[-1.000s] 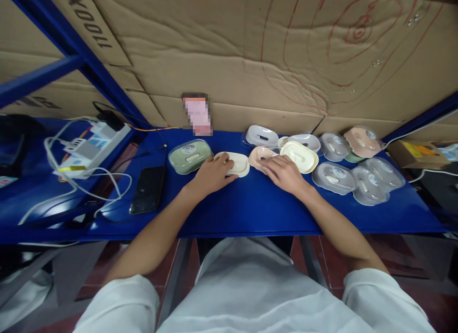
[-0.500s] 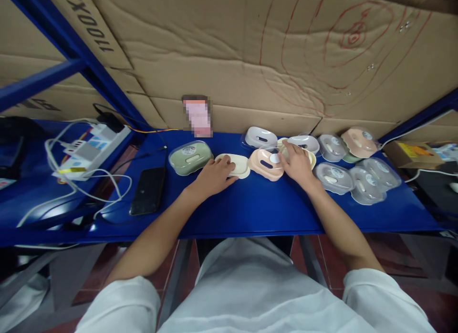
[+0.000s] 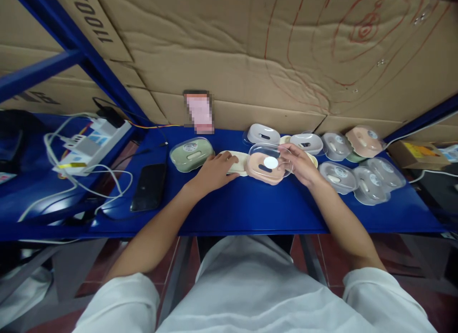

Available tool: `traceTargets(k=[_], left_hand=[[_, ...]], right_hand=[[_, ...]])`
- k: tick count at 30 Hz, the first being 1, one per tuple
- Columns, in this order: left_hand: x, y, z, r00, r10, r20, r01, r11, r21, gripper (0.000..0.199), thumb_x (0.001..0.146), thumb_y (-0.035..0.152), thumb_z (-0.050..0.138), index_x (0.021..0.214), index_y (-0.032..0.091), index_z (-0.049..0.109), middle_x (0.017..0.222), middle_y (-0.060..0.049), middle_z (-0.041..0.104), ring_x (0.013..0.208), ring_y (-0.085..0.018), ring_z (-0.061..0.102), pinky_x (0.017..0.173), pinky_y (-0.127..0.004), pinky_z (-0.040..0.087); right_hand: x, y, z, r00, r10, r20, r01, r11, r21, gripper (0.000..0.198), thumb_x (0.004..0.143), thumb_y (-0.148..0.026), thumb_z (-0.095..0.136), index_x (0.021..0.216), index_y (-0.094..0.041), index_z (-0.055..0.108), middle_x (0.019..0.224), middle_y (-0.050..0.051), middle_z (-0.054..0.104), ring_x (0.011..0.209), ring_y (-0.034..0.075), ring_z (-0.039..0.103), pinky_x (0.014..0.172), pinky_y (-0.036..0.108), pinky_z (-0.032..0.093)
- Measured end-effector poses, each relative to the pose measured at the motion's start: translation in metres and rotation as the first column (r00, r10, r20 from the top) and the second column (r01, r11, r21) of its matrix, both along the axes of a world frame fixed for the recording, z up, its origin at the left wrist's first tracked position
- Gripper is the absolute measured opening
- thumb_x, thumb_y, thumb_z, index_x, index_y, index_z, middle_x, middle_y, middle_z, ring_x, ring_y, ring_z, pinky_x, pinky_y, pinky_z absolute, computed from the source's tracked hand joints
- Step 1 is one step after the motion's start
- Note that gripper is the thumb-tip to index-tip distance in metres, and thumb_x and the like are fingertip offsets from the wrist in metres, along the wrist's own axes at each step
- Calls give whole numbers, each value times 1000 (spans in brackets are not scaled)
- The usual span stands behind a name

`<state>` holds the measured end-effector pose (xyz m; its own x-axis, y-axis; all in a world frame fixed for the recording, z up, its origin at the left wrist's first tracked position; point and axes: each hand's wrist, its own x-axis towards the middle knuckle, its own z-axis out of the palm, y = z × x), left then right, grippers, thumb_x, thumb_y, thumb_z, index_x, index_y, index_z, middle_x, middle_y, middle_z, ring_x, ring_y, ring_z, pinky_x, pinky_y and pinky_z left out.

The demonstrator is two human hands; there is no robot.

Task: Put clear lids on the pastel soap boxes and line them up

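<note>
My right hand (image 3: pixel 301 165) pinches the right edge of a clear lid (image 3: pixel 258 150) that carries a round white sticker. The lid is above a peach slotted soap dish (image 3: pixel 264 176) and looks slightly raised; whether they touch I cannot tell. With bent fingers, my left hand (image 3: pixel 215 171) grips the left part of a cream soap dish (image 3: pixel 242 164), its thumb along the near side. Left of that hand stands a lidded green soap dish (image 3: pixel 191 155). A cream-yellow piece (image 3: pixel 314 160) lies partly hidden behind my right hand.
Behind the lid are two whitish slotted dishes, a left one (image 3: pixel 264 131) and a right one (image 3: pixel 307 143). Several lidded grey dishes (image 3: pixel 338 176) and a peach one (image 3: pixel 365 140) sit at right. A black phone (image 3: pixel 148 187), cables and a power strip (image 3: pixel 95 151) occupy the left.
My right hand has drawn back toward me from the pieces behind and now holds the clear lid's edge, which sits a little higher and nearer. My left hand stays on the cream dish.
</note>
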<state>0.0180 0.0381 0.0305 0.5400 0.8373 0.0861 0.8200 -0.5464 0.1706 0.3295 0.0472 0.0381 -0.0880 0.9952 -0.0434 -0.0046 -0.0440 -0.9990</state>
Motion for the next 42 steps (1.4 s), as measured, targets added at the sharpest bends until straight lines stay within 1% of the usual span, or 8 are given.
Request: traceTargets(k=[5, 10, 14, 19, 25, 30, 33, 42], left_hand=[[2, 3, -2, 985, 41, 170, -48, 998, 37, 68, 96, 42, 77, 155, 23, 49, 148, -17, 61, 133, -42, 63, 112, -57, 50], [6, -1, -4, 735, -106, 670, 227, 969, -95, 93, 91, 55, 81, 167, 30, 32, 148, -14, 62, 116, -29, 71, 101, -46, 60], [7, 1, -3, 574, -133, 808, 391, 911, -128, 58, 98, 52, 76, 147, 25, 63, 130, -12, 75, 97, -21, 76, 87, -35, 63], [6, 8, -3, 510, -196, 838, 227, 970, 90, 22, 104, 40, 70, 110, 24, 83, 115, -10, 81, 109, -23, 76, 98, -38, 61], [2, 11, -3, 557, -210, 803, 144, 977, 155, 23, 104, 41, 69, 119, 28, 82, 127, -9, 78, 116, -24, 74, 105, -42, 59], [-14, 21, -12, 812, -185, 554, 260, 964, -59, 95, 92, 61, 79, 170, 28, 35, 167, -16, 48, 151, -37, 50, 126, -55, 42], [-20, 26, -20, 914, -122, 387, 186, 974, -133, 100, 92, 63, 75, 171, 25, 28, 171, -18, 41, 155, -41, 45, 128, -58, 36], [-27, 31, -31, 945, -100, 310, 124, 990, -60, 75, 96, 52, 71, 159, 20, 46, 166, -19, 46, 155, -39, 42, 129, -59, 33]], right_hand=[[-4, -9, 16, 952, 122, -281, -181, 963, -197, 55, 69, -25, 95, 120, -25, 74, 103, 0, 76, 87, 15, 73, 83, 30, 66], [-15, -21, 9, 990, 103, 93, -118, 978, 174, 43, 84, -37, 87, 125, -27, 77, 99, 1, 72, 97, 21, 69, 99, 42, 60], [-30, -40, 4, 871, -62, 487, -278, 755, 594, 29, 106, -40, 62, 130, -30, 76, 112, 8, 70, 109, 25, 68, 105, 49, 56], [-39, -52, 3, 732, 144, 666, -609, 578, 544, 75, 99, -61, 70, 164, -32, 47, 162, 15, 48, 155, 35, 43, 127, 57, 41], [-39, -43, -3, 756, 113, 644, -524, 694, 494, 75, 101, -62, 67, 166, -33, 42, 168, 14, 45, 159, 34, 40, 130, 61, 36], [-41, -36, -10, 921, 136, 364, -274, 891, 361, 62, 99, -68, 66, 148, -30, 60, 152, 12, 62, 142, 32, 60, 122, 58, 49], [-46, -33, -17, 982, 178, 61, -184, 976, 117, 61, 96, -76, 64, 136, -30, 65, 146, 8, 66, 129, 28, 69, 113, 54, 58], [-62, -55, -17, 868, 392, -304, -411, 911, 0, 65, 88, -76, 75, 132, -29, 67, 141, 8, 67, 125, 28, 71, 107, 52, 63]])
